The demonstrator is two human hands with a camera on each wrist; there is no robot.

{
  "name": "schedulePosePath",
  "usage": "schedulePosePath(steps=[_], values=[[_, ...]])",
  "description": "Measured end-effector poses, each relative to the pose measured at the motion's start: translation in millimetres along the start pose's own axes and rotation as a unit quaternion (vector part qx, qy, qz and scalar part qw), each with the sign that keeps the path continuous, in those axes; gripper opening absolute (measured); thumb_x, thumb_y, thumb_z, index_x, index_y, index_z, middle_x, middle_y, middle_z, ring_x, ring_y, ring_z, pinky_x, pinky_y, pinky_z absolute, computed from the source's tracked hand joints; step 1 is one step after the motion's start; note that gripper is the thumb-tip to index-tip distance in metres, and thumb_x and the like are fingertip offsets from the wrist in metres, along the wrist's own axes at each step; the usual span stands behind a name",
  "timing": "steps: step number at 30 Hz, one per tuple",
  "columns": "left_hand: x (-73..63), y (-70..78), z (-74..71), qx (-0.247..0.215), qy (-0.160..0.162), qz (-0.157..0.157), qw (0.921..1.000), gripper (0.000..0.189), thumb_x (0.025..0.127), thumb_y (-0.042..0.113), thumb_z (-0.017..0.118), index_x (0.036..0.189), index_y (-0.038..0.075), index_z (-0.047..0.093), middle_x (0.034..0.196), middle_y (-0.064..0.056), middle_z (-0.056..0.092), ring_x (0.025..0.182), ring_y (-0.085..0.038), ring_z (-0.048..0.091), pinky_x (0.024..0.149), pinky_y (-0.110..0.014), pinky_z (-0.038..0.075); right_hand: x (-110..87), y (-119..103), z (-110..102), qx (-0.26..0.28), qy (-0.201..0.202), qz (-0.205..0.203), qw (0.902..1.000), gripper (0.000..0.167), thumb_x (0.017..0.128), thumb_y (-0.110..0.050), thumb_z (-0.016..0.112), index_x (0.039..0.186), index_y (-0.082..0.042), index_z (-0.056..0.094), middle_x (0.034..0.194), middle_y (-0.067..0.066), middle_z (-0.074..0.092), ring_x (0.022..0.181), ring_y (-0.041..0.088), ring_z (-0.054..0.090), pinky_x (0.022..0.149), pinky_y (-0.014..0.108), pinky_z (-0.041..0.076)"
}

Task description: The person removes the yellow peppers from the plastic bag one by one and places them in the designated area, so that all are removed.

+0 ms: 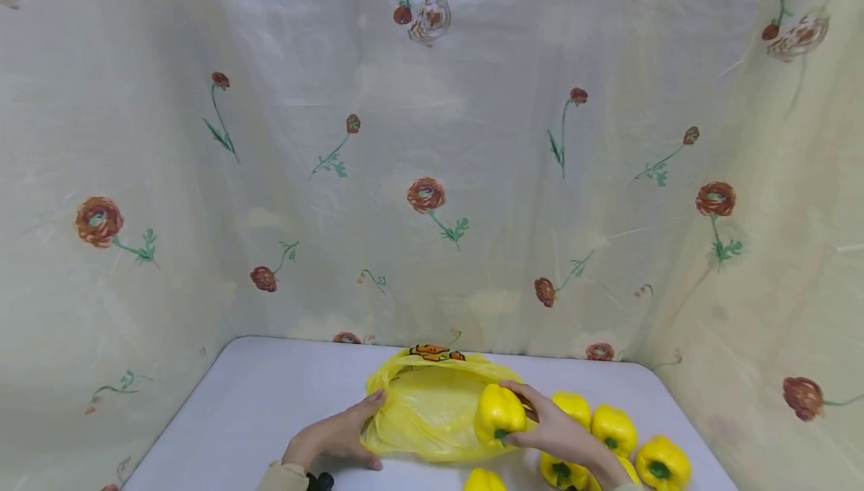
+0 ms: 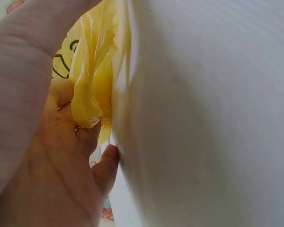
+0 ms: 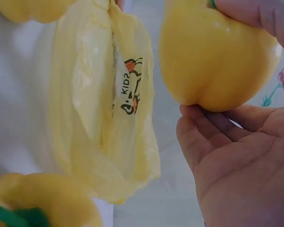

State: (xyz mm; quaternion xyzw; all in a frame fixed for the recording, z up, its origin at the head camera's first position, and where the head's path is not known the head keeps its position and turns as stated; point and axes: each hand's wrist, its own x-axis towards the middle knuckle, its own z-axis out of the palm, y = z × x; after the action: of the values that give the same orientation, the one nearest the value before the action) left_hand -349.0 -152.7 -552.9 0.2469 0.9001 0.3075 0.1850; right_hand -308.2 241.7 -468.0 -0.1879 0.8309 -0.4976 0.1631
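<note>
A yellow plastic bag (image 1: 418,435) lies on the table with its mouth spread toward me; dark and orange print shows on it. At the bag's left side, my left hand (image 1: 340,431) holds the edge, the folded plastic (image 2: 87,101) bunched against its fingers in the left wrist view. My right hand (image 1: 559,429) grips a yellow bell pepper (image 1: 498,410) at the right part of the bag's mouth. In the right wrist view that pepper (image 3: 217,61) sits between thumb and fingers, beside the bag (image 3: 99,109) and above it.
Several more yellow peppers lie on the right of the table, among them one (image 1: 664,463) at the far right and one (image 1: 613,429) nearer the bag. Another pepper (image 1: 484,480) is at the front edge. A flowered curtain (image 1: 432,139) surrounds the white table (image 1: 270,378).
</note>
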Motion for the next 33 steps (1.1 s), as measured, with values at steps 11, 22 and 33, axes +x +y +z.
schedulePosePath(steps=[11, 22, 33], values=[[-1.2, 1.6, 0.8, -0.001, 0.003, 0.002, 1.0, 0.112, 0.072, 0.046, 0.082, 0.155, 0.009, 0.018, 0.162, -0.013, 0.013, 0.147, -0.037, 0.018, 0.116, -0.058, 0.023, -24.1, 6, 6, -0.01, 0.004, 0.018, 0.9998, 0.084, 0.081, -0.025, 0.077, 0.149, -0.007, 0.031, 0.153, 0.022, 0.03, 0.136, 0.041, 0.036, 0.107, 0.063, 0.034], [-1.3, 0.9, 2.3, -0.012, -0.002, 0.005, 0.9999, 0.112, 0.073, 0.046, 0.082, 0.155, 0.008, 0.016, 0.162, -0.013, 0.012, 0.148, -0.037, 0.017, 0.115, -0.059, 0.023, -49.9, 14, 7, -0.04, 0.0, 0.029, 0.9988, 0.08, 0.081, -0.028, 0.076, 0.147, -0.013, 0.035, 0.145, 0.018, 0.042, 0.123, 0.031, 0.049, 0.096, 0.051, 0.048], [-2.4, 2.5, 1.5, -0.004, 0.003, 0.008, 1.0, 0.112, 0.073, 0.047, 0.081, 0.155, 0.007, 0.016, 0.162, -0.014, 0.013, 0.148, -0.037, 0.016, 0.116, -0.059, 0.022, -62.9, 29, 8, 0.006, -0.023, 0.068, 0.9974, 0.082, 0.087, -0.034, 0.071, 0.15, -0.006, 0.028, 0.148, 0.024, 0.038, 0.125, 0.033, 0.051, 0.098, 0.053, 0.047]])
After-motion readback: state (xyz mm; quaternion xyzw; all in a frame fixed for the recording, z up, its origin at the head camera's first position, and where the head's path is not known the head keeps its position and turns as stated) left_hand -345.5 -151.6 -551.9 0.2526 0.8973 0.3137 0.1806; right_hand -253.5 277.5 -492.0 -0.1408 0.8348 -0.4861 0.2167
